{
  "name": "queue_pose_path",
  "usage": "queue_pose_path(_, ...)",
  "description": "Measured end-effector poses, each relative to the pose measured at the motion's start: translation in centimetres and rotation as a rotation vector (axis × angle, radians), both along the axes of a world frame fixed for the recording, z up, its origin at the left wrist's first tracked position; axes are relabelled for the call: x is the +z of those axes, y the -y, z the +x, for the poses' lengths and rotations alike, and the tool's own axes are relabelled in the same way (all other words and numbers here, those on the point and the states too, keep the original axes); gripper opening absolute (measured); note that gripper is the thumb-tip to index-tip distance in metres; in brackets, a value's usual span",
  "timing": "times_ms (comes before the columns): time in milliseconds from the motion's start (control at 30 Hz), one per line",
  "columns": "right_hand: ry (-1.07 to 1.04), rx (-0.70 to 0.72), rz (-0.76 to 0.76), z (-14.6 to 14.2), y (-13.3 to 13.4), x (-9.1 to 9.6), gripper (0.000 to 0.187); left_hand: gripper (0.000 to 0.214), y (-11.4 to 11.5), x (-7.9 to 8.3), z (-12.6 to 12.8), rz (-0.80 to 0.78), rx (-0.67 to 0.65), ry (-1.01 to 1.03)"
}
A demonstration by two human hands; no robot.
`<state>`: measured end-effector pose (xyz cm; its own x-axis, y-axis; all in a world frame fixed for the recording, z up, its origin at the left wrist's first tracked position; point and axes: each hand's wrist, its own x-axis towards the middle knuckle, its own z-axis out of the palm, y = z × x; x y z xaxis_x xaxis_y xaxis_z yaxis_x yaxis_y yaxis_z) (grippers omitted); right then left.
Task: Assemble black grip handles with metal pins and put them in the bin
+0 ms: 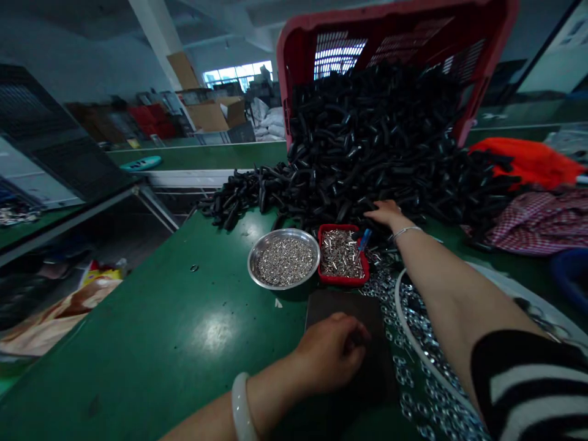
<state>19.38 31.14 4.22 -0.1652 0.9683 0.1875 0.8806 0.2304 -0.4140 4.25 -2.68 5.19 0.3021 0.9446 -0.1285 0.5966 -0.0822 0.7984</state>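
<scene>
Right hand (386, 214) open, fingers resting on spilled pile of black curved parts (367, 141), just beside red tray of metal tubes (343, 254). Left hand (328, 354) curled above dark pad (344, 309); any held item: cannot tell.

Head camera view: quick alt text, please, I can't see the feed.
The right hand reaches to a heap of black curved parts spilling from a tipped red crate onto a green bench. The curled left hand rests on a dark pad, near a steel bowl and a red tray of small metal pieces.
</scene>
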Motion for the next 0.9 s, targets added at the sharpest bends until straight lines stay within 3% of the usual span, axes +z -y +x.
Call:
queue_pose_path(167, -0.025, -0.003, -0.04, 1.1, 2.7, -0.5, 0.035, 0.024, -0.2, -1.6, -0.5, -0.047, -0.045, 0.021)
queue_pose_path(267, -0.049, 0.026, -0.02, 2.6, 5.4, 0.4, 0.03, 0.022, -0.5, -2.4, -0.1, -0.037, -0.042, 0.068)
queue_pose_path(367, -0.13, 0.035, 0.098, 3.9, 8.6, 2.1, 0.035, 0.023, -1.1, -2.6, 0.2, -0.015, 0.012, 0.207)
queue_pose_path(467, -0.372, 0.083, 0.15, 5.0, 13.2, 3.8, 0.034, 0.037, -2.0, -1.4, 0.5, -0.038, 0.184, 0.445)
queue_pose_path(533, -0.545, 0.137, 0.01, 5.3, 17.6, 4.3, 0.032, 0.048, -2.6, -0.2, 1.0, -0.102, 0.316, 0.646)
queue_pose_path(600, -0.625, 0.184, -0.119, 5.0, 22.9, 4.1, 0.03, 0.047, -2.9, 0.8, 2.1, -0.235, 0.351, 0.863)
queue_pose_path(700, -0.461, 0.279, -0.032, 3.9, 30.5, 2.8, 0.026, 0.034, -2.6, 0.9, 4.1, -0.393, 0.33, 1.101)
queue_pose_path(767, -0.296, 0.421, 0.028, 3.9, 33.6, 1.9, 0.026, 0.031, -2.0, 0.3, 4.9, -0.462, 0.37, 1.147)
queue_pose_path(833, -0.125, 0.48, 0.02, 5.7, 34.7, 1.6, 0.027, 0.032, -1.6, -0.5, 4.8, -0.536, 0.42, 1.116)
queue_pose_path(900, 0.071, 0.325, 0.012, 9.5, 34.1, 1.6, 0.03, 0.033, -1.6, -1.0, 3.7, -0.544, 0.46, 1.048)
